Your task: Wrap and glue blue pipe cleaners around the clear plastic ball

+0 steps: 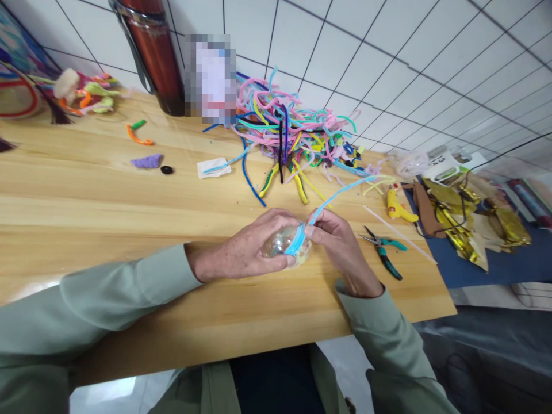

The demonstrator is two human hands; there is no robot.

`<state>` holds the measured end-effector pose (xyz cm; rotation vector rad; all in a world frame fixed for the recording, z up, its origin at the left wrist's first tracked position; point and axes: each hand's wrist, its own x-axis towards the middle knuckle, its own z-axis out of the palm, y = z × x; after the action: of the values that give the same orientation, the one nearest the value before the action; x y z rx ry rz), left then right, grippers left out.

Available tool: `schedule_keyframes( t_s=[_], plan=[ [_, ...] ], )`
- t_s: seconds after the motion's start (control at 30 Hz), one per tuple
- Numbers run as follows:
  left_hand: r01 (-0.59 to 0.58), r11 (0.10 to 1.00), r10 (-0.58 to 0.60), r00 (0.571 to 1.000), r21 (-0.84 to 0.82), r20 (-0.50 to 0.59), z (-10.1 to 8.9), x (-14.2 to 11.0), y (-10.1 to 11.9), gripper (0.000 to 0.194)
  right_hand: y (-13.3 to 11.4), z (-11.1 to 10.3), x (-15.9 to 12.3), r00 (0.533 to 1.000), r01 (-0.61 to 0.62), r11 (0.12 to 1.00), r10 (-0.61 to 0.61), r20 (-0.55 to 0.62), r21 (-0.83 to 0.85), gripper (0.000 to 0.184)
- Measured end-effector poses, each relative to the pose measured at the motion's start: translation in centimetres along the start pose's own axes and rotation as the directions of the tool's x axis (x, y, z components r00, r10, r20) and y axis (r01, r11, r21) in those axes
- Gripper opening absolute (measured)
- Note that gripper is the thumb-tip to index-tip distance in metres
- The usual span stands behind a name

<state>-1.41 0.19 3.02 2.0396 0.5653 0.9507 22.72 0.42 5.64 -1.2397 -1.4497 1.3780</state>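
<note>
Over the middle of the wooden table (107,221): left hand (254,244) curled around a clear ball (272,245), thumb below, fingers above. Right hand (336,238) at the ball's right side, thumb and forefinger pinching a light-blue fuzzy stem (340,194); its wrapped part bands the ball, its loose end runs up and right. Whether the ball touches the wood, cannot tell. Right of the right hand, teal-handled pliers (383,247), jaws parted; beyond, a yellow glue gun (397,207). Farther back, a tangled heap of coloured stems (302,129), yellow-and-green handles (269,179) poking out. Back left, a red-brown flask (157,63) by the tiled wall (293,34).
</note>
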Motion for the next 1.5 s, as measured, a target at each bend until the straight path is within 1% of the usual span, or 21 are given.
schedule_keyframes(
  t_s=[0.13, 0.27, 0.4, 0.67, 0.83, 0.97, 1.13, 1.2, 1.27, 1.33, 1.4, 1.5],
  plan=[
    [-0.017, 1.0, 0.017, 1.0, 0.012, -0.007, 0.1, -0.1, 0.0, 0.047, 0.1, 0.4, 0.1, 1.0, 0.01, 1.0, -0.009, -0.017, 0.02, 0.027],
    [-0.043, 0.999, 0.043, 0.998, 0.01, -0.038, 0.4, -0.2, -0.3, 0.052, 0.4, 0.7, 0.2, 1.0, 0.022, 0.998, -0.021, -0.019, 0.059, 0.019],
    [-0.09, 0.996, 0.092, 0.995, 0.028, -0.042, 0.7, -0.3, -0.6, 0.057, 0.7, 1.0, 0.2, 0.999, 0.022, 0.993, -0.017, -0.05, 0.114, 0.013],
    [-0.089, 0.996, 0.09, 0.993, 0.023, -0.072, 0.7, -0.5, -0.7, 0.06, 1.0, 1.6, 0.2, 0.991, -0.053, 0.975, 0.078, -0.111, 0.215, 0.023],
    [-0.12, 0.993, 0.121, 0.99, 0.015, -0.07, 0.8, -0.3, -0.9, 0.064, 1.4, 1.7, 0.3, 0.991, -0.076, 0.964, 0.1, -0.086, 0.255, 0.028],
    [-0.132, 0.991, 0.132, 0.988, 0.003, -0.08, 0.9, -0.3, -1.1, 0.066, 1.4, 1.7, 0.3, 0.993, -0.073, 0.964, 0.095, -0.075, 0.255, 0.027],
    [-0.108, 0.994, 0.107, 0.994, -0.028, -0.024, 0.4, -0.3, -0.9, 0.063, 1.6, 1.8, 0.4, 0.991, -0.069, 0.962, 0.098, -0.094, 0.266, 0.026],
    [-0.106, 0.994, 0.106, 0.994, -0.007, -0.012, 0.4, -0.2, -0.9, 0.069, 1.7, 1.8, 0.4, 0.989, -0.069, 0.958, 0.103, -0.108, 0.278, 0.025],
    [-0.116, 0.993, 0.116, 0.993, 0.032, -0.009, 0.5, -0.1, -1.0, 0.08, 1.8, 1.8, 0.4, 0.986, -0.071, 0.954, 0.111, -0.122, 0.291, 0.024],
    [-0.138, 0.988, 0.139, 0.99, 0.064, -0.008, 0.6, -0.1, -1.3, 0.085, 1.7, 1.8, 0.4, 0.985, -0.075, 0.952, 0.117, -0.126, 0.298, 0.023],
    [-0.169, 0.983, 0.17, 0.985, 0.078, -0.012, 0.7, -0.2, -1.7, 0.084, 1.6, 1.9, 0.4, 0.985, -0.078, 0.95, 0.121, -0.126, 0.302, 0.023],
    [-0.198, 0.979, 0.199, 0.98, 0.055, -0.017, 0.7, -0.2, -2.1, 0.08, 1.6, 1.9, 0.4, 0.984, -0.083, 0.949, 0.127, -0.127, 0.305, 0.023]
  ],
)
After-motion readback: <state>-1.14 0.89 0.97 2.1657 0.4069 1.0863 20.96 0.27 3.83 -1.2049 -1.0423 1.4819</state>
